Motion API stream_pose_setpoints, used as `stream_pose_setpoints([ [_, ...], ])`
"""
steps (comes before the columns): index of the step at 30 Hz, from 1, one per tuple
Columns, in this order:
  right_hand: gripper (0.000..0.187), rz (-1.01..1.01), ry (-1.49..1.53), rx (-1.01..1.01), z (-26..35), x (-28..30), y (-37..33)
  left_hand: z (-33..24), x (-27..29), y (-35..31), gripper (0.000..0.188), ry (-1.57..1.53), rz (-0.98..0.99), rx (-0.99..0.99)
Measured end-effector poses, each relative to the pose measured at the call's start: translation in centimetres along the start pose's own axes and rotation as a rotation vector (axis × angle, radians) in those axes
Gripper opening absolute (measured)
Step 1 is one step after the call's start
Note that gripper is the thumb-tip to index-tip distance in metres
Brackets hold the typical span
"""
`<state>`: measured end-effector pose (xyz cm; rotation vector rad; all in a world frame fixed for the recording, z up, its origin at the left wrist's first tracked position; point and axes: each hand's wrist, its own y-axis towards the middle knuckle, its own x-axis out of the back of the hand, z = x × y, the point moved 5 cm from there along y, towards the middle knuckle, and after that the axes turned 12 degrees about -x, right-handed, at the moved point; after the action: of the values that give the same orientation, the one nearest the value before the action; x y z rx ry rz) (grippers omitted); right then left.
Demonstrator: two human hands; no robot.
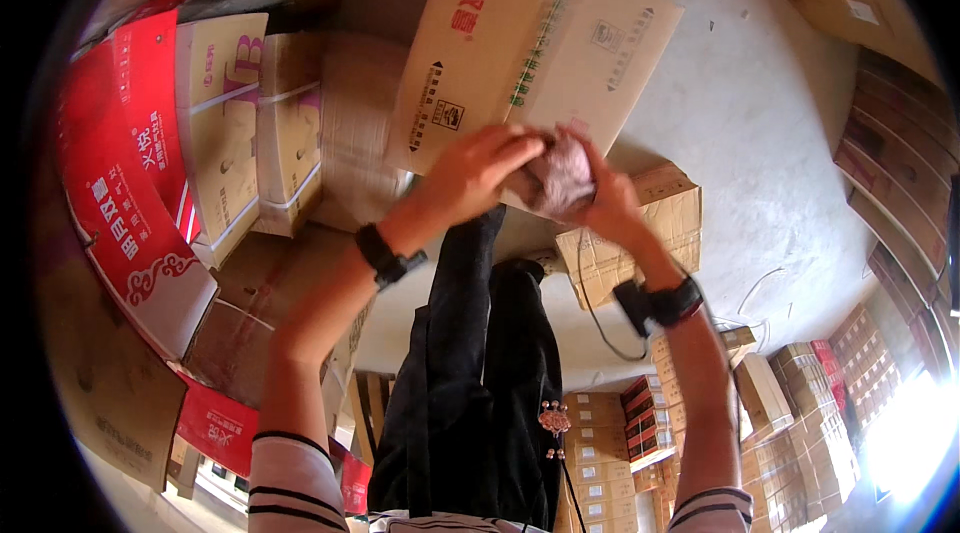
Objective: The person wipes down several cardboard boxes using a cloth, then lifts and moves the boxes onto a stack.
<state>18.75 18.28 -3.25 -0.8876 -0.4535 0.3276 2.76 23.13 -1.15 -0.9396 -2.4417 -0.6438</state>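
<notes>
A crumpled pinkish-grey cloth is bunched up between my two hands, in front of the near edge of a large brown cardboard carton. My left hand is closed, its curled fingers gripping the cloth's left side. On the other side my right hand grips the cloth, with its fingers partly hidden behind the folds. The carton's top is closed, with a strip along its middle seam and red and green print. Both wrists wear black bands.
A smaller taped carton stands on the grey floor beside my right forearm, with a dark cable near it. Red cartons and strapped brown cartons line the left. More stacks stand along the right.
</notes>
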Motion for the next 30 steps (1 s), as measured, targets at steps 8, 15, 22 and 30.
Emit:
stream_pose_setpoints([
  [8, 0.051, -0.712, -0.710, 0.695, 15.4, 11.8, 12.6, 11.8, 7.1, 12.6, 0.033, 0.338, -0.184, 0.111],
  [15, 0.042, -0.617, -0.655, 0.622, 15.2, 12.3, 19.7, 18.4, 3.5, 14.7, 0.021, 0.467, -0.337, 0.016],
  [22, 0.046, -0.761, -0.646, 0.700, 12.0, 12.2, 19.0, 18.1, 1.6, 14.5, 0.023, 0.793, -0.038, 0.143],
  [30, 0.065, -0.791, -0.816, 0.592, 6.4, 11.2, 14.4, 14.9, -4.9, 10.8, 0.034, 0.735, -0.128, 0.081],
])
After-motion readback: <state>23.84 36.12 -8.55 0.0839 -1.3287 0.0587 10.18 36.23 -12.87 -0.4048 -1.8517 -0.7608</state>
